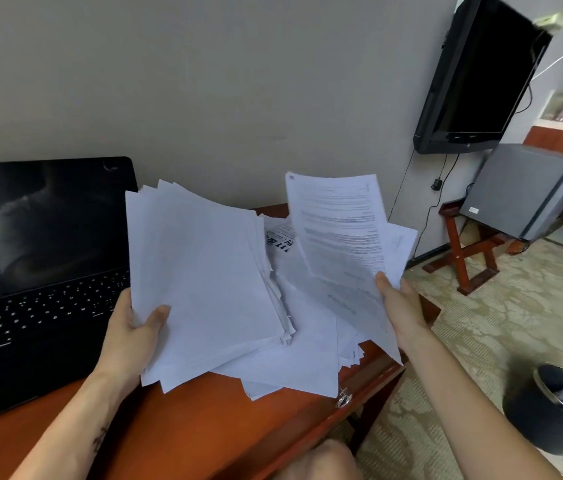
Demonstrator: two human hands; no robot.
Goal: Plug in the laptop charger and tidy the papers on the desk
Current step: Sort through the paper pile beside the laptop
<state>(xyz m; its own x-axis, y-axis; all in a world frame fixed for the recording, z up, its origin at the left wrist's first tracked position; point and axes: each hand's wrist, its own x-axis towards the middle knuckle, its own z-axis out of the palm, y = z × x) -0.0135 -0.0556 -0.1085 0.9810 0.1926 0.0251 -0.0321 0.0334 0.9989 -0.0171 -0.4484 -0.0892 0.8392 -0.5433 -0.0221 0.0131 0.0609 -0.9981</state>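
A thick, uneven stack of white paper sheets is gripped at its lower left corner by the left hand, with the thumb pressed across the top sheet and the fingers out of sight beneath. The stack is held tilted above the reddish-brown wooden desk. Its left edge overlaps the keyboard side of the open black laptop, whose screen is dark.

A few white sheets printed with lines of text are pinched by the right hand at their lower right edge, the thumb laid on the front and the fingers hidden behind. These sheets are raised upright and slightly fanned, apart from the stack on the left.

Between and below the 2 hands, a spread of loose white papers is seen lying on the desk's right end, some corners hanging past the front edge near a small metal drawer pull. A sheet with bold black markings is partly visible among them.

On the wall to the right a black flat television is mounted, with cables hanging below it. Beyond the desk a grey box-shaped cabinet is set on a red-brown wooden folding stand. A round black waste bin with a metal rim is stood on the patterned beige carpet.
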